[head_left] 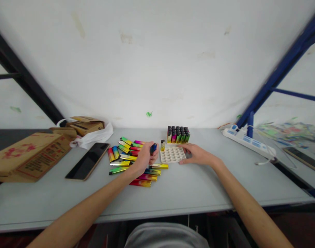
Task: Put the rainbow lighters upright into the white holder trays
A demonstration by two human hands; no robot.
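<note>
My left hand (145, 156) is closed around a lighter with a blue end (153, 148), held upright just left of a white tray with round holes (172, 155). One yellow lighter (162, 145) stands in the tray's far left corner. My right hand (196, 154) rests flat with fingers spread on the tray's right edge. A pile of several rainbow-coloured lighters (129, 156) lies on the grey table (188, 187) under and left of my left hand. Behind the tray stands a full block of lighters (178, 134).
A dark phone (88, 161) lies left of the pile. Cardboard boxes (30, 155) and a white plastic bag (95, 137) sit at the far left. A white power strip (247, 142) lies at the right by a blue frame (273, 79). A white wall stands behind.
</note>
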